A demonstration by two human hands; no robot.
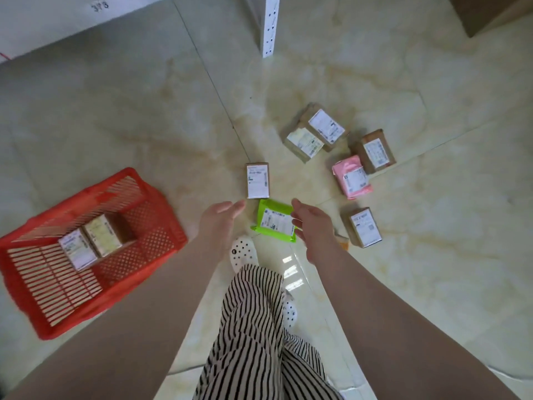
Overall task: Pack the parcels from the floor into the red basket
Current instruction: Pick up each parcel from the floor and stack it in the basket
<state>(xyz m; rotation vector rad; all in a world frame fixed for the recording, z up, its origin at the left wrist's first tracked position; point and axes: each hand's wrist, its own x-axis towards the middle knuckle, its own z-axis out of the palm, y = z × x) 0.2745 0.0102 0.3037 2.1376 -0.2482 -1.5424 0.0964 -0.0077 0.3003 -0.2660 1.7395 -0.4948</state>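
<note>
At the floor's left edge sits the red basket (pixel 161 220), two labelled cardboard boxes (pixel 96 243) already inside. The left hand (pixel 220 219) reaches forward, fingers loose and apart, holding nothing. Just beyond it lies a small brown box (pixel 257 180), long axis pointing away. The green mailer (pixel 275 220) lies between the hands, long axis slanting toward the floor's right; the right hand (pixel 313 226), open too, is nearer (it may be touching the edge). Other parcels lie farther right. Label print is unreadable; "398" (pixel 100 6) marks the shelf.

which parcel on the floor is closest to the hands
The green parcel, lying between the left hand and right hand; the only green one, the rest being brown or pink.
</note>
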